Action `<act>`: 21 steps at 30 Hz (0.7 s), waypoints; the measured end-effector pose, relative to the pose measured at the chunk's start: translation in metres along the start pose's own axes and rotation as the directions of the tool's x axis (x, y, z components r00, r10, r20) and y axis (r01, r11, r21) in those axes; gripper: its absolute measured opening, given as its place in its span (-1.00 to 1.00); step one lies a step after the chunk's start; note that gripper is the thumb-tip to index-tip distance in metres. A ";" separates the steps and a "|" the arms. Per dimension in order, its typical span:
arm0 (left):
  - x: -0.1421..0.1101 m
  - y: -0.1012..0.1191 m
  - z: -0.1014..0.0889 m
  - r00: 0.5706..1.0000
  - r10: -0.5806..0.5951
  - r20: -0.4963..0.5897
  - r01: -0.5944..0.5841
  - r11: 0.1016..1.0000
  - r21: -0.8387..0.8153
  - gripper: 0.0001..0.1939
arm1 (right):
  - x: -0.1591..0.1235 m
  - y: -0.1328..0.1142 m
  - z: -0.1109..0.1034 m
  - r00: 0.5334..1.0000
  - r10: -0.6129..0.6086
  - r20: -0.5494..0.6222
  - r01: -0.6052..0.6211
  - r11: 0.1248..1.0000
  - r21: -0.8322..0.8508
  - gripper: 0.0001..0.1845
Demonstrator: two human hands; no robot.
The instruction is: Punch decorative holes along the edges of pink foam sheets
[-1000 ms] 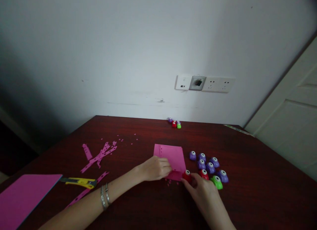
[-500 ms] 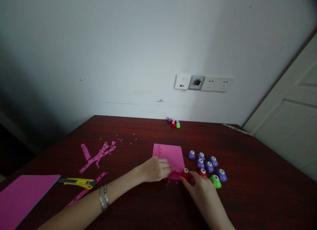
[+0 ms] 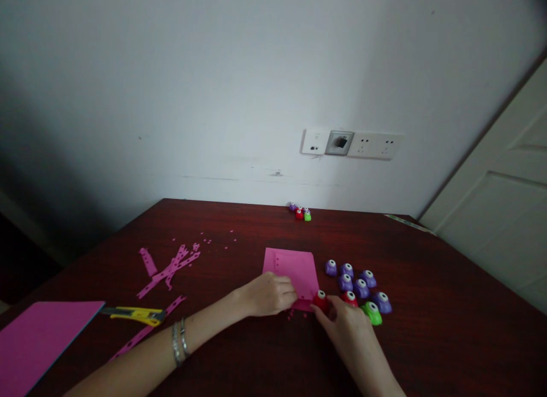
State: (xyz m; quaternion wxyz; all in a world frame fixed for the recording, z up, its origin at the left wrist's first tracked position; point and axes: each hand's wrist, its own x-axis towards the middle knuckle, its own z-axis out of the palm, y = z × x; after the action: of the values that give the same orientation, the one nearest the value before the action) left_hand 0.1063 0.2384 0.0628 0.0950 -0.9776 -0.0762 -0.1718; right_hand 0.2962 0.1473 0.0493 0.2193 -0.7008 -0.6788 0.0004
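Pink paper (image 3: pixel 297 267), several sheets or a folded piece with small punched holes along its left side, lies in front of me. My left hand (image 3: pixel 271 294) lies over its lower left part, fingers curled together and pressed on the paper. At the paper's lower right corner stands a red craft punch (image 3: pixel 320 299) with a white and black button. My right hand (image 3: pixel 346 323) has thumb and fingers closed around this punch. A second red punch (image 3: pixel 349 298) shows just beyond the right knuckles, and a green punch (image 3: pixel 372 312) is beside them.
Several purple punches (image 3: pixel 361 288) stand to the right, more punches (image 3: pixel 299 214) near the wall. At left are cut pink strips (image 3: pixel 171 270), paper bits, a yellow utility knife (image 3: pixel 139 315) and a large pink sheet (image 3: pixel 47 340). Sockets (image 3: pixel 375 145) are on the wall.
Almost nothing differs. My left hand has shifted very slightly downward on the paper; my right hand stays on the red craft punch.
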 end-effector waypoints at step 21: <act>-0.008 -0.030 -0.004 0.890 -0.285 0.356 0.393 0.875 -0.282 -0.30 | 0.002 -0.005 0.001 0.992 -0.027 0.124 0.022 0.999 0.040 -0.86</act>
State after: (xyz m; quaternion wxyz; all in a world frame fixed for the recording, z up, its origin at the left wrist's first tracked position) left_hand 0.0920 0.2659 0.0684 -0.1237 -0.9641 -0.2306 -0.0444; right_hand 0.2909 0.1495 0.0510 0.1900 -0.6867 -0.6996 0.0543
